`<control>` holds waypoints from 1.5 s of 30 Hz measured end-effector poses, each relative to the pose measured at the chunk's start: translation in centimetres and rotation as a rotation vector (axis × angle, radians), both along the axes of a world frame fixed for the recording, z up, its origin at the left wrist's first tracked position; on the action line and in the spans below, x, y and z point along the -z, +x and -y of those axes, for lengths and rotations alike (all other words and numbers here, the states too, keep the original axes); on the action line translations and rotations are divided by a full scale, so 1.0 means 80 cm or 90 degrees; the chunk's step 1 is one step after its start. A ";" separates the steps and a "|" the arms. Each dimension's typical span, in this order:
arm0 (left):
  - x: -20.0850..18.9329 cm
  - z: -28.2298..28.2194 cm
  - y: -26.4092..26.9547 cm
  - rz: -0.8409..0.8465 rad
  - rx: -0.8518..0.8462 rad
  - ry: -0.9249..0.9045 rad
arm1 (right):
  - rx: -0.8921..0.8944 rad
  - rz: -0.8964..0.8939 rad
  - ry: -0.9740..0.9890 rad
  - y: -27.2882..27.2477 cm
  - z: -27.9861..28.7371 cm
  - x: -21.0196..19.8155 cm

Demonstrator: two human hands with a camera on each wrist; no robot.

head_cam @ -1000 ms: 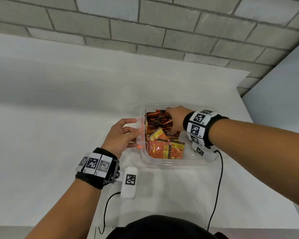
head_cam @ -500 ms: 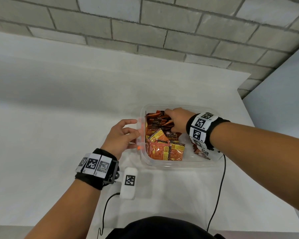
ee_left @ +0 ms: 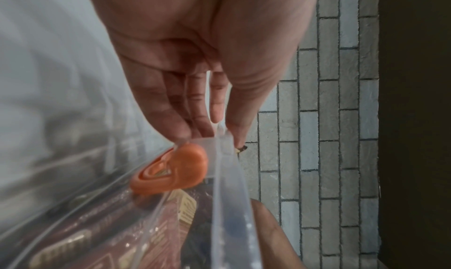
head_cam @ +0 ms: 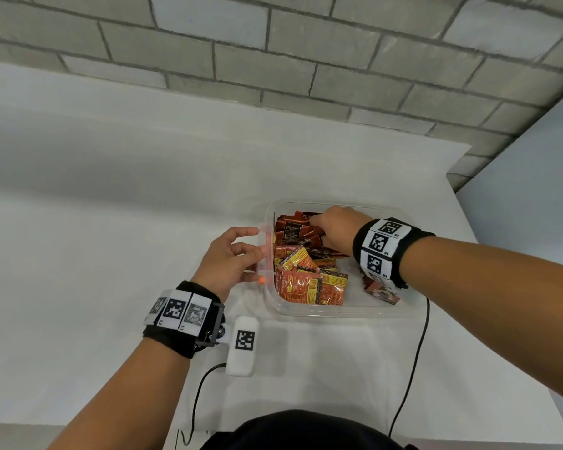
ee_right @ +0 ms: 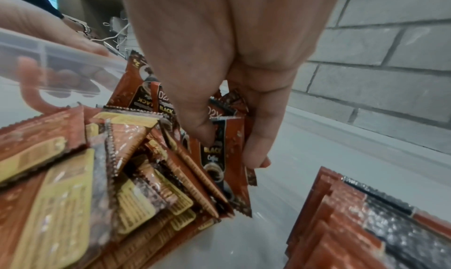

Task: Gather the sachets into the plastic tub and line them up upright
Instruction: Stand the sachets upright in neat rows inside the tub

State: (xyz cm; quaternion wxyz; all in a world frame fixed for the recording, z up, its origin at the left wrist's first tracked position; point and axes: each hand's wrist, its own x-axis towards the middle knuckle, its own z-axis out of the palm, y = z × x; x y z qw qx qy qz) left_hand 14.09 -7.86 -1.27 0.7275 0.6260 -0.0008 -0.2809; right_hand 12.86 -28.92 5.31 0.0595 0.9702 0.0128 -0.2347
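A clear plastic tub [head_cam: 322,315] stands on the white table, with orange and brown sachets [head_cam: 309,284] piled along its left side. My left hand [head_cam: 257,251] pinches the tub's left rim [ee_left: 227,176] beside an orange clip [ee_left: 175,173], thumb on top and fingers underneath. At the tub's far end my right hand [head_cam: 319,222] reaches in. There its thumb and fingers grip a small bunch of brown sachets [ee_right: 224,138] held on edge. A few more sachets [head_cam: 382,292] lie flat at the tub's right side, below my right wrist.
A grey brick wall runs behind the table [head_cam: 111,254]. The table's right edge is close to the tub. A white sensor block [head_cam: 242,345] hangs off my left wrist, and black cables [head_cam: 410,368] trail to the near edge.
My right hand has shifted toward the tub's far left and its wrist has lifted, uncovering the flat sachets at the right. The left hand has stayed on the rim.
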 end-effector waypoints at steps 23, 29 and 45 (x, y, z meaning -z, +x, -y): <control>-0.081 -0.004 -0.008 0.213 -0.128 0.078 | 0.157 0.466 0.362 -0.100 0.040 -0.085; -0.124 0.054 -0.017 -0.116 0.177 -0.198 | 0.038 0.621 0.387 -0.106 0.002 -0.088; -0.099 0.076 -0.010 -0.246 0.049 -0.382 | 0.148 0.327 0.546 -0.096 0.022 -0.072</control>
